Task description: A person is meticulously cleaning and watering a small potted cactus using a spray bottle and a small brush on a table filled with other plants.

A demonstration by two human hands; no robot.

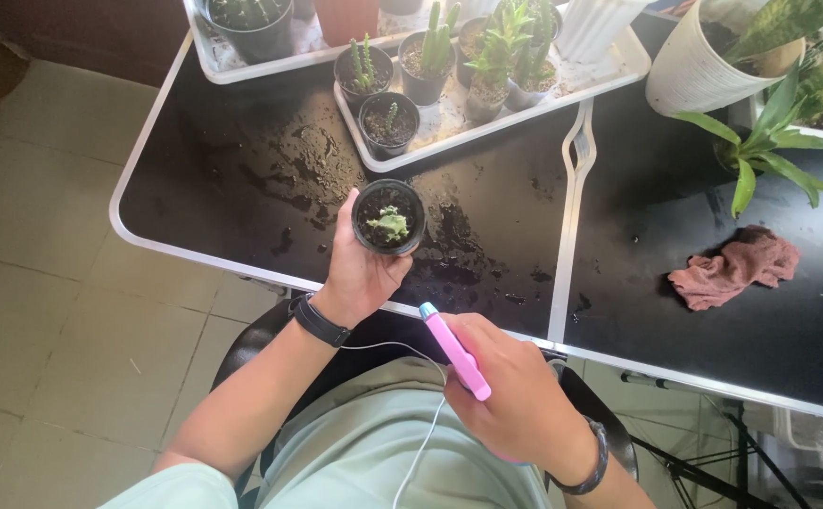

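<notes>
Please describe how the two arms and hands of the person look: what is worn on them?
Both hands are bare, no gloves. The left hand has a black band on its wrist. The right hand has a dark bracelet on its wrist. A pale green short sleeve covers the left upper arm.

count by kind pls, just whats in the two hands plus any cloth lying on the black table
small black pot, holding a succulent, in the left hand: 1
pink pen-shaped tool, in the right hand: 1
reddish cloth: 1
total: 3
</notes>
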